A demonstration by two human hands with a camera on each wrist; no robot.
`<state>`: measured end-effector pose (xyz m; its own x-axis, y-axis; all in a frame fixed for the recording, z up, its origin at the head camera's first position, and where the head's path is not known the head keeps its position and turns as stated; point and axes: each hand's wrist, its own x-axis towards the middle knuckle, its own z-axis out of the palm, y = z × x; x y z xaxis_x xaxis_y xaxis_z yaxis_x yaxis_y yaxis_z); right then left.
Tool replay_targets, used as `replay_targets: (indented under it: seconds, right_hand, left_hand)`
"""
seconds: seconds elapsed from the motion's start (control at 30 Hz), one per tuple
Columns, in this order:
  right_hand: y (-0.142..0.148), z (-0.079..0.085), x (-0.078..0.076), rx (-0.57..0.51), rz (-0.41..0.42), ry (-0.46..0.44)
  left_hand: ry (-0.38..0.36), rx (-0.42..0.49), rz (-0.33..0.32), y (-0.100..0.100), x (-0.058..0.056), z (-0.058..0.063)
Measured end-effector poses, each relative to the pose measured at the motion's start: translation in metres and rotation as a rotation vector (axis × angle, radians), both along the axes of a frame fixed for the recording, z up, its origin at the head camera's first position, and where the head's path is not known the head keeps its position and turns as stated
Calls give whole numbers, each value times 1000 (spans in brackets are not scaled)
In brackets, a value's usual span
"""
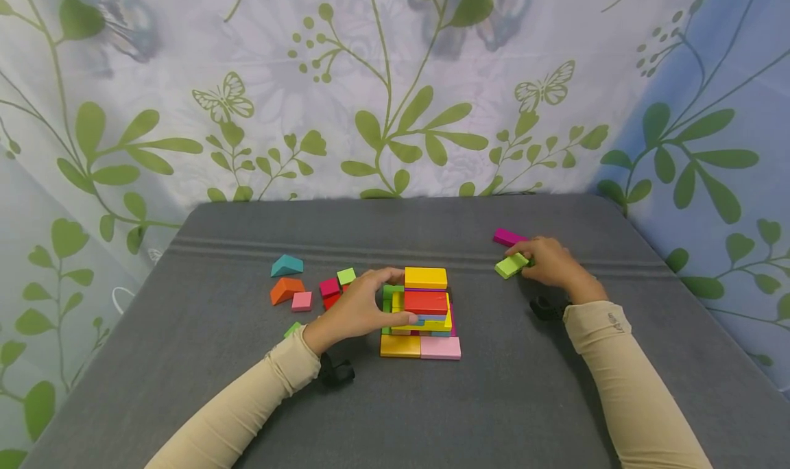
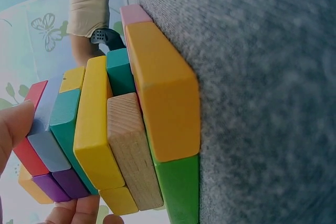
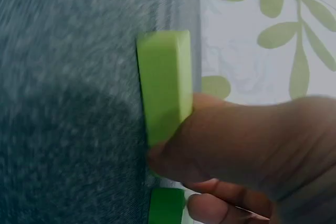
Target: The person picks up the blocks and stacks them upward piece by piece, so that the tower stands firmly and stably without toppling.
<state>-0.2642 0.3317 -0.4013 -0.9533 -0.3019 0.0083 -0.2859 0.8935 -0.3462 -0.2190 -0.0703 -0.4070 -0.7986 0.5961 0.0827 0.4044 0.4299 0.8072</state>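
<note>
A layered stack of coloured wooden blocks (image 1: pixel 426 303) stands mid-table, with a yellow block (image 1: pixel 425 278) on top. My left hand (image 1: pixel 364 304) spans its left side. The left thumb (image 2: pixel 16 124) touches the upper layers near a red block (image 2: pixel 32 156), while fingertips (image 2: pixel 84 209) show at another side by the purple blocks (image 2: pixel 68 183). Over to the right, my right hand (image 1: pixel 552 267) pinches a lime-green block (image 1: pixel 511 266) at or just above the tabletop. Beside the right fingers is a dark green block (image 3: pixel 166 205). A magenta block (image 1: pixel 509 236) lies just behind that hand.
Left of the stack lie loose blocks: a teal piece (image 1: pixel 287 265), an orange arch (image 1: pixel 286 290), a pink block (image 1: pixel 302 301), and several red and green ones, partly hidden by the left hand. The grey table (image 1: pixel 494 414) meets a leaf-patterned curtain (image 1: pixel 259 78) at the back.
</note>
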Motion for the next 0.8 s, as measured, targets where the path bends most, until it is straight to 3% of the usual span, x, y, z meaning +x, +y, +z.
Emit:
replay_targets:
  seconds: [0.13, 0.27, 0.5, 0.8]
  right_hand:
    - [-3, 3, 0, -11, -1, -32]
    - [-5, 7, 3, -41, 22, 6]
    - [-26, 27, 13, -256, 52, 78]
    - [-64, 50, 37, -476, 249, 286]
  left_hand:
    - [-6, 3, -1, 0, 0, 0]
    - [-6, 8, -6, -1, 0, -1]
    - [-9, 9, -3, -1, 0, 0]
    - [6, 12, -13, -2, -2, -2]
